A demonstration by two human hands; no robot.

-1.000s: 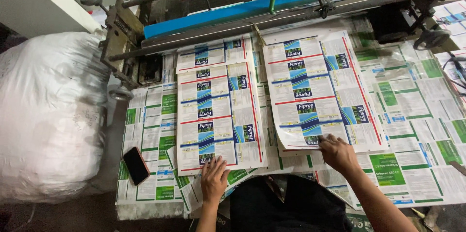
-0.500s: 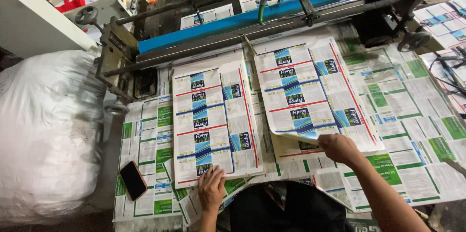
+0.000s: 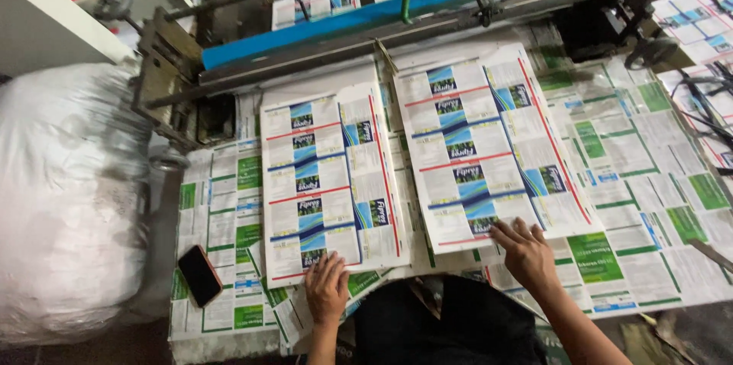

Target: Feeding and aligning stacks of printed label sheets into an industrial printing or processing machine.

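Two stacks of printed sheets are laid flat side by side in the middle of the frame. The left stack [image 3: 330, 185] is white with blue pictures and thin red lines, and its bottom edge is touched by the left hand [image 3: 327, 291] near the bottom middle. The right stack [image 3: 489, 143] looks the same, is tilted a little to the left, and its bottom edge is pressed by the right hand [image 3: 525, 252].

Two sheet stacks [image 3: 332, 182], one phone [image 3: 200, 275]
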